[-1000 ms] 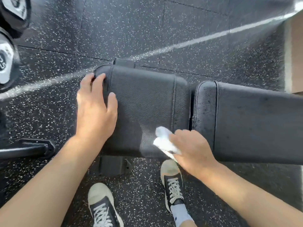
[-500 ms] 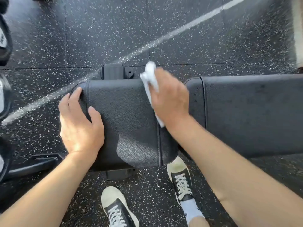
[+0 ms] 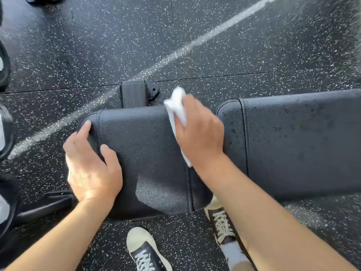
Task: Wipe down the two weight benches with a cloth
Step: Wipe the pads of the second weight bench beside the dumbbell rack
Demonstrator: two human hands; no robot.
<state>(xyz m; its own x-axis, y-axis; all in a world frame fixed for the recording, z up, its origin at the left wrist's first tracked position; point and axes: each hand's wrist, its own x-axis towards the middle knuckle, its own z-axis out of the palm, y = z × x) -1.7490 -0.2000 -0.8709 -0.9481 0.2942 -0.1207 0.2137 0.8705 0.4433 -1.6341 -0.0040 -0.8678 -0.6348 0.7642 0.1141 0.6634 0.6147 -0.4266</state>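
A black weight bench lies across the view below me. Its short seat pad (image 3: 144, 153) is at centre and its long back pad (image 3: 302, 145) runs off to the right. My right hand (image 3: 199, 130) holds a white cloth (image 3: 176, 110) and presses it on the far right part of the seat pad, near the gap between the pads. My left hand (image 3: 89, 165) rests on the seat pad's left end, fingers over its rounded edge and thumb on top. Only one bench is in view.
The floor (image 3: 136, 45) is black speckled rubber with a pale diagonal line. A black frame foot (image 3: 134, 94) pokes out behind the seat pad. Dumbbell ends (image 3: 4, 130) sit at the left edge. My two sneakers (image 3: 146, 251) stand just in front of the bench.
My right hand has swept the cloth from the near edge of the seat pad to its far edge. My left hand has stayed on the pad's left end.
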